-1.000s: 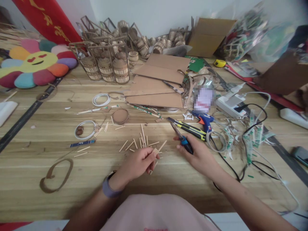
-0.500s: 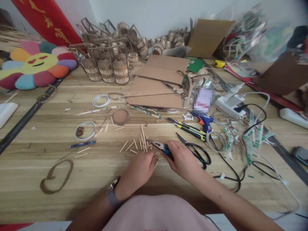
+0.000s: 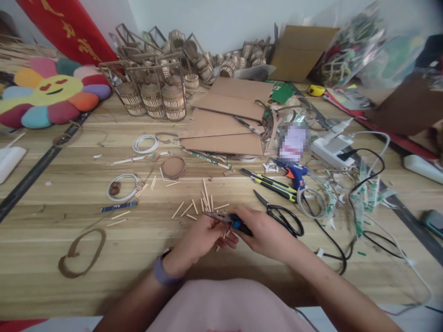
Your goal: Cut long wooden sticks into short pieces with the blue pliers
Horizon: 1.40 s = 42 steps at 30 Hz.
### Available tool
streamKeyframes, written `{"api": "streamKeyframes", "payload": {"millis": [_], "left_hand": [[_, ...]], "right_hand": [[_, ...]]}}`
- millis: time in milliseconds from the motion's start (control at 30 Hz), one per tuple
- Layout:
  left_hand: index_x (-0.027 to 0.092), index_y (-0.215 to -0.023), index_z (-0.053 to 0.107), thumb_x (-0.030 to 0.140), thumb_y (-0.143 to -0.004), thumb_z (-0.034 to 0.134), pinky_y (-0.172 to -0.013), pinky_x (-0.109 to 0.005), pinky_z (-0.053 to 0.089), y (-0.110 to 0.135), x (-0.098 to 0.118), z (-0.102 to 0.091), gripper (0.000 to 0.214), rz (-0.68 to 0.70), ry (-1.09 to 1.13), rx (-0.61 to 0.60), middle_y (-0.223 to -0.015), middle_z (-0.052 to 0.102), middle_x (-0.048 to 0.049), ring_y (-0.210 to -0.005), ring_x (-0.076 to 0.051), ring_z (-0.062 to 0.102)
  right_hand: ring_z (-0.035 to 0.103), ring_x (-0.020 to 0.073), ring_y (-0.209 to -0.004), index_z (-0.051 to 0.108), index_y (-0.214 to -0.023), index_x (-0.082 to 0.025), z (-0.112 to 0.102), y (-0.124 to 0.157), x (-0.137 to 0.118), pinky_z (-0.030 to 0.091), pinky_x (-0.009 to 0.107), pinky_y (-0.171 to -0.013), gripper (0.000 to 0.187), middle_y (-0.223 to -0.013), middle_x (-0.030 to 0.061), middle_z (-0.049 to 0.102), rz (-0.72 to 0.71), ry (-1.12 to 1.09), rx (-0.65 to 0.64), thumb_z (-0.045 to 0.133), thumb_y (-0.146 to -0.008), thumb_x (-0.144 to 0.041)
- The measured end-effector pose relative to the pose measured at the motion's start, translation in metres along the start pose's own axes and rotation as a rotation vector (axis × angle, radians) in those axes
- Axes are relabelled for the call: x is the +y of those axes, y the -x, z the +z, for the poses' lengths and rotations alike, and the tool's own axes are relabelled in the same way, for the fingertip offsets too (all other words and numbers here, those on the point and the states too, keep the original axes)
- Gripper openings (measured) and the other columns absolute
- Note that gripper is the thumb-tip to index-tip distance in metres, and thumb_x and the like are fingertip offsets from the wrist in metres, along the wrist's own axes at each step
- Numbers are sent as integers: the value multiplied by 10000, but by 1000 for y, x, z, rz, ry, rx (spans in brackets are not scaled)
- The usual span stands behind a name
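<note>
Blue-handled pliers were held in the right hand, its grip closed round the handles, with the tips pointed left. A few short sticks were pinched in the grip of the left hand, low over the bench and just under the pliers. Whether the tips were touching a stick could not be told, the spot being blurred. Loose sticks were scattered just beyond both hands. Black scissors were lying close beside the right hand, with a black cable looped near them. Farther back, a yellow knife, a blue glue gun, a cardboard disc and cardboard sheets were spread.
</note>
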<state>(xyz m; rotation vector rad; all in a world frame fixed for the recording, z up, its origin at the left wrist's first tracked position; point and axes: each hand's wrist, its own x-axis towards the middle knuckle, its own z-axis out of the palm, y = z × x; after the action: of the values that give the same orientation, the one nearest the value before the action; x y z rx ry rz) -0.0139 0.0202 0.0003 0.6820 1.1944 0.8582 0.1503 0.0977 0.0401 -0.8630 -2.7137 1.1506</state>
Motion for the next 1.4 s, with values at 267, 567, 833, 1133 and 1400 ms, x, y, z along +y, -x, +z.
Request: {"api": "streamKeyframes", "payload": {"millis": [267,567,833,1133,1400], "left_hand": [[136,-745,607,563,-679,698,-574,-241,435,3,3,-5,442,-98,149,-77,-714,697,-63,-636,-164,656],[149,-824,647,529,-685,718,-652,-247,456,-1,4,-2,410,17,274,40,-763,669,-28,-683,-142,604],[149,-825,630,520,-719,688,-696,-282,489,1,7,-4,390,87,219,104,-758,670,-23,-719,-167,627],[167,-829,598,517,-808,596,-676,-277,503,2,17,-29,351,292,18,431,-772,709,-40,-727,-189,669],[163,-894,596,507,-849,521,-647,-272,490,1,18,-43,355,378,-135,607,-808,719,-59,-746,-201,673]], "right_hand": [[637,208,-970,446,-1226,-238,18,-11,8,485,354,-855,544,-1155,78,651,136,-345,186,665,-731,-189],[622,243,-1050,364,-1345,-269,45,-5,-2,457,417,-938,711,-1227,85,619,201,-348,350,698,-719,-218],[568,257,-1157,412,-1320,-236,44,-8,3,454,396,-956,612,-1282,99,592,156,-258,389,666,-765,-272],[620,255,-954,544,-1107,-196,29,-8,8,474,360,-808,263,-1030,97,671,105,26,286,496,-849,-175],[622,220,-841,548,-1061,-182,44,-19,-6,449,304,-722,274,-916,70,673,210,35,269,571,-788,-185]]}}
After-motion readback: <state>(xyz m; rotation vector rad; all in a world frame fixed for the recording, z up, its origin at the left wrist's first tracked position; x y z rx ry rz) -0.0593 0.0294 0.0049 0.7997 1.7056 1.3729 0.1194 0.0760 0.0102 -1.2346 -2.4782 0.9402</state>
